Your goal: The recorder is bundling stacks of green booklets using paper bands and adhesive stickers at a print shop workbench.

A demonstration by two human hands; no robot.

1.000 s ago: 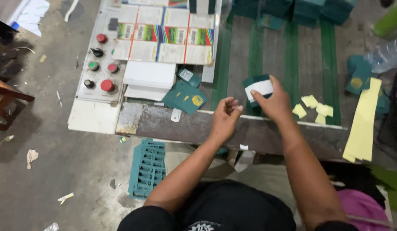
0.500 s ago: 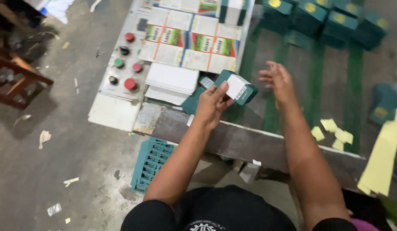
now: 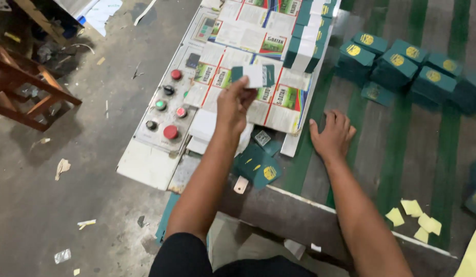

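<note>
My left hand [image 3: 235, 104] is raised over the printed sheets and pinches a small dark green carton [image 3: 254, 75] with a white panel. Just beyond it stands a tall stack of the same green and white cartons [image 3: 305, 42]. My right hand [image 3: 331, 134] lies flat, fingers spread, on the green-striped conveyor belt [image 3: 397, 159] and holds nothing. Several flat green cartons with a gold mark [image 3: 258, 166] lie below my left forearm.
A control panel with red, green and black buttons [image 3: 166, 110] sits left of the printed sheets [image 3: 258, 31]. Folded green boxes [image 3: 402, 61] crowd the belt's far right. Yellow paper scraps [image 3: 414, 214] lie near the front edge. A wooden frame [image 3: 27, 92] stands on the floor.
My left hand took over the green carton and carried it forward over the printed sheets. My right hand let go and dropped flat onto the belt. The view shifted left and forward.
</note>
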